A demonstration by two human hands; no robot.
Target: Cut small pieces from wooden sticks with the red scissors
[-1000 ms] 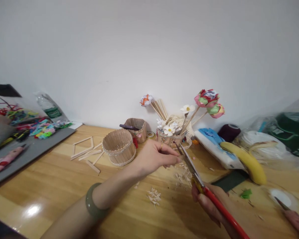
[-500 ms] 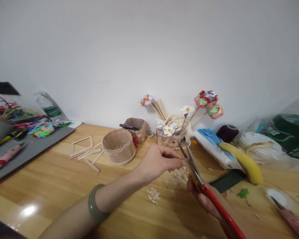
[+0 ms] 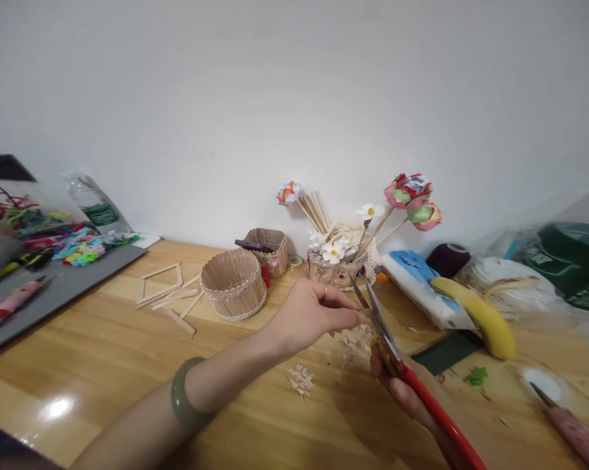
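Note:
My right hand (image 3: 397,385) grips a pair of scissors (image 3: 412,382) with red handles, their blades parted and pointing up and away. Close by, my left hand (image 3: 318,312) is closed in a pinch beside the blades. What it pinches is small and mostly hidden by the fingers, so I cannot make out its kind. Beneath the hands, pale wood chips (image 3: 358,343) are scattered on the table. Another small heap of chips (image 3: 301,380) lies to the left, below my left wrist.
Round wooden-stick basket (image 3: 233,287) and several flat sticks (image 3: 160,297) lie left. Behind my hands stands a decorated pot (image 3: 331,273) with artificial flowers. Tissue pack (image 3: 426,294), banana (image 3: 485,320) and a pointed pink-handled tool (image 3: 569,424) lie right; a grey board (image 3: 103,271) is far left.
The view has shifted very slightly. Both hands and the scissors keep nearly the same pose, with the blades still parted.

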